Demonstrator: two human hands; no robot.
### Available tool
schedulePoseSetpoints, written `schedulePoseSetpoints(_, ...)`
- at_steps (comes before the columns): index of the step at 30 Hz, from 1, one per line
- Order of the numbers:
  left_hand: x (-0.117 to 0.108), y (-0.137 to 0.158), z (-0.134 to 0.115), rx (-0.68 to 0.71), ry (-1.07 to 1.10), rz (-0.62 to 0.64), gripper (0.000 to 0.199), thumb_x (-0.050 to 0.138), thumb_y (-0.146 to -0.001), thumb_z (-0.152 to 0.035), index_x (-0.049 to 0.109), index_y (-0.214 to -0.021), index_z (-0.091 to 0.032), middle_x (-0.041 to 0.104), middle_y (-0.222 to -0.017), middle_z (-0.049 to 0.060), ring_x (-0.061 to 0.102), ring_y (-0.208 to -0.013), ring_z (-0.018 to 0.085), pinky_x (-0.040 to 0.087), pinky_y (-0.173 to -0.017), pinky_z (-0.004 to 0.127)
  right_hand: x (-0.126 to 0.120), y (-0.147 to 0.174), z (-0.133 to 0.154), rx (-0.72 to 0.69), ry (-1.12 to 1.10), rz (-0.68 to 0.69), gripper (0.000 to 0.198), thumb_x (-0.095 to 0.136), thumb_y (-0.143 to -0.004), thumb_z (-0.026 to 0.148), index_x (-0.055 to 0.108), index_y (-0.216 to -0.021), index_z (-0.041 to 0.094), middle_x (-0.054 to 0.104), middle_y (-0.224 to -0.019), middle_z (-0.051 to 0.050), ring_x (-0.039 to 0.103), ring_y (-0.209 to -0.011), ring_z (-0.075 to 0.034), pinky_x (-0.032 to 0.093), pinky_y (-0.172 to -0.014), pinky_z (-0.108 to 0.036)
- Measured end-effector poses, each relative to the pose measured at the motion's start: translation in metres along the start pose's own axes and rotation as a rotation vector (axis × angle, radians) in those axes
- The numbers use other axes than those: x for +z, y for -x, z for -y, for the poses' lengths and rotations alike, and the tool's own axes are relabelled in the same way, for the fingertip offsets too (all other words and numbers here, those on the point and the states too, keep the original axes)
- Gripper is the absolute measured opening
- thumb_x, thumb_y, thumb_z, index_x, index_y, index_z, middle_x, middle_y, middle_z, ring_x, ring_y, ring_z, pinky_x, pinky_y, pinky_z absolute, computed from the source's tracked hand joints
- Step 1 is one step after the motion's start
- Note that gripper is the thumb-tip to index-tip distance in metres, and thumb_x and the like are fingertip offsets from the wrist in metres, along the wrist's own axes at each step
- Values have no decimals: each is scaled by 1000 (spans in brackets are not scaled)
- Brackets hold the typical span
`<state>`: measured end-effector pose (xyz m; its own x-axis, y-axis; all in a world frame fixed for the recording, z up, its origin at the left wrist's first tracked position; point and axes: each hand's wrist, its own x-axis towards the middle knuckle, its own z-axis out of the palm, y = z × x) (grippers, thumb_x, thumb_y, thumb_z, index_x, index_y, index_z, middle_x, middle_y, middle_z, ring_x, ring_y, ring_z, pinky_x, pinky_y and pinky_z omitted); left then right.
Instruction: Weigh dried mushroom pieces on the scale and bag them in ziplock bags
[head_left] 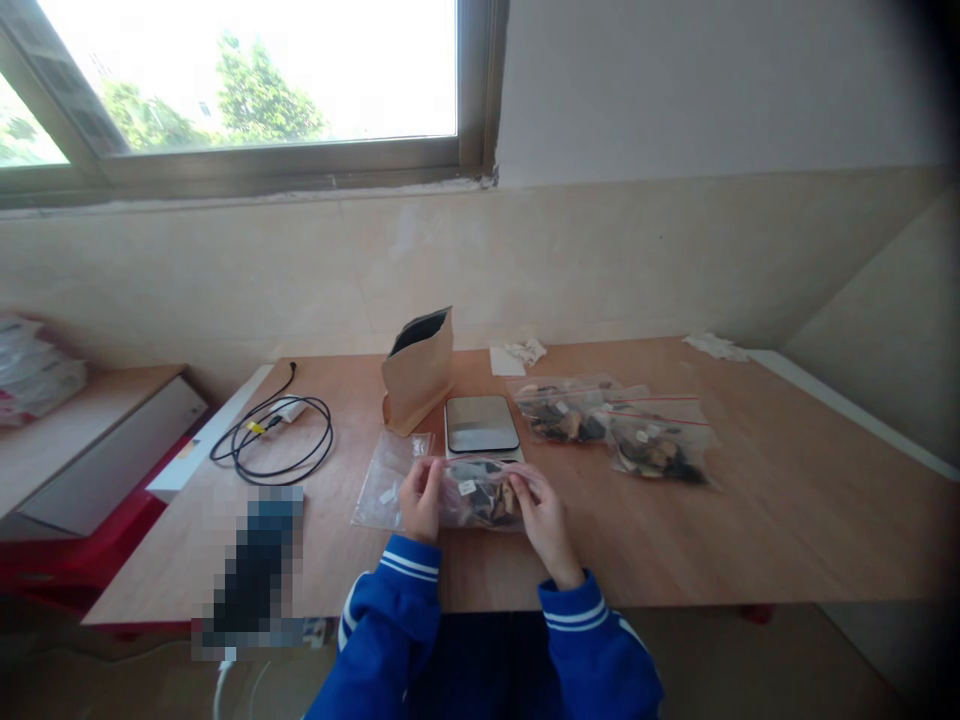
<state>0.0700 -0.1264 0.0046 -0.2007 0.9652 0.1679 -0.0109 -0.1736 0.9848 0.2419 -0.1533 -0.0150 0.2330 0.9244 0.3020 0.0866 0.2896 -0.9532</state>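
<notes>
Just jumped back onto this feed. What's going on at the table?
A person's left hand and right hand are pinching the top edge of a clear bag of dark and tan pieces; whether it is sealed, I can't tell. A flat clear bag lies beside the left hand. Just beyond the hands is a flat scale, with an open brown pouch standing behind and left of it. More filled bags lie to the right.

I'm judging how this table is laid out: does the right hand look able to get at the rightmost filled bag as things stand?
Probably yes: only bare tabletop seems to lie between the right hand and the rightmost filled bag, though that hand would first have to release the held bag.
</notes>
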Motion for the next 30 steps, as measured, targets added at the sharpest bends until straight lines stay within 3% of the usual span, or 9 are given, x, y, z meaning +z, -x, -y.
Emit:
schedulePoseSetpoints(5, 2, 0, -3, -99, 30, -39, 44, 60, -77, -62, 59, -76, -18, 41, -47, -7, 37, -40, 8, 29, -41, 21, 1, 2, -2, -2, 46, 43, 30, 49, -92, 45, 66, -95, 20, 72, -94, -8, 68, -94, -23, 52, -89, -39)
schedulePoseSetpoints(9, 3, -3, -2, -15, -7, -115, 49, 56, -78, -66, 54, -66, -18, 47, -56, -3, 43, -51, 10, 36, -49, 24, 2, 3, 1, -14, 72, 52, 33, 49, -92, 47, 68, -92, 20, 71, -98, -9, 66, -98, -23, 52, -90, -39)
schedulePoseSetpoints(13, 1, -6, 3, 12, -49, -159, 50, 51, -80, -67, 54, -68, -18, 48, -59, -3, 45, -55, 11, 39, -53, 24, 1, 7, 3, 55, 41, 39, 35, 53, -89, 50, 68, -96, 20, 72, -99, -9, 66, -99, -25, 52, -90, -40)
schedulePoseSetpoints(19, -2, -7, 9, 65, -165, -84, 48, 47, -85, -63, 60, -72, -19, 53, -62, 0, 50, -59, 15, 40, -58, 27, -10, 5, 5, 165, -8, 5, 44, 50, -88, 57, 69, -97, 19, 72, -100, -10, 66, -99, -25, 48, -95, -42)
schedulePoseSetpoints(25, -2, -8, 17, 71, -172, -29, 46, 47, -85, -63, 57, -70, -21, 51, -59, 0, 48, -55, 16, 38, -52, 28, -33, -21, 17, 145, -56, 110, 48, 49, -86, 62, 70, -86, 19, 74, -86, -8, 67, -86, -24, 52, -80, -36)
schedulePoseSetpoints(30, -1, -7, 11, 63, -157, -139, 47, 47, -84, -66, 51, -67, -22, 48, -58, -2, 48, -55, 14, 40, -54, 27, -47, -44, 3, 89, -39, -2, 51, 46, -86, 65, 66, -75, 19, 66, -65, -5, 60, -63, -18, 48, -60, -30)
